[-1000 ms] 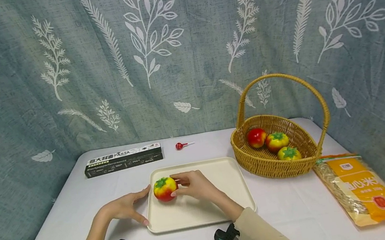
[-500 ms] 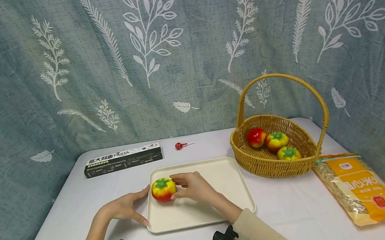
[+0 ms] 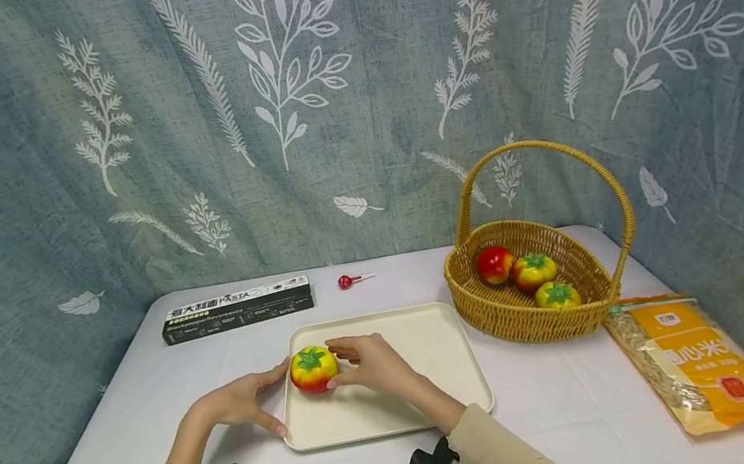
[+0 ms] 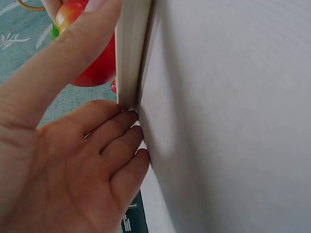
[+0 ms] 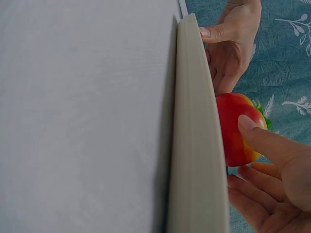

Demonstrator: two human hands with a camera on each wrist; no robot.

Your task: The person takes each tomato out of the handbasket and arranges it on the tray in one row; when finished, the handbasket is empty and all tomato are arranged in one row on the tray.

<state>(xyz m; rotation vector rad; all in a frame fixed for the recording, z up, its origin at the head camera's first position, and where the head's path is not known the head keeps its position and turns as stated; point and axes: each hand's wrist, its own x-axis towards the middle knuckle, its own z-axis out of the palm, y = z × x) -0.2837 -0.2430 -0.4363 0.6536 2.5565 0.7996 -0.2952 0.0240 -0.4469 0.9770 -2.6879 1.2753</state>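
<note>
A red-and-yellow tomato point(image 3: 314, 369) with a green top sits at the left end of a cream tray point(image 3: 413, 396). My right hand point(image 3: 374, 363) holds it from the right. In the right wrist view the thumb lies on the tomato's red side point(image 5: 233, 141), with the fingers loosely curved just below. Spread along the tray's left edge, my left hand point(image 3: 234, 402) touches the rim. In the left wrist view its thumb point(image 4: 63, 58) lies across the rim, while the other fingertips meet the tray's side. The tomato's underside is partly hidden by the rim.
A wicker basket point(image 3: 510, 320) with a tall handle stands at the back right, holding a red fruit point(image 3: 495, 265) and two more tomatoes point(image 3: 534, 272). Beside it lies an orange grain bag point(image 3: 699, 359). Behind the tray are a pasta box point(image 3: 238, 311) and a red lollipop point(image 3: 346, 281).
The tomato has shifted slightly left on the tray and shows more of its right side. My right hand has moved a little left with it. The left hand has stayed put.
</note>
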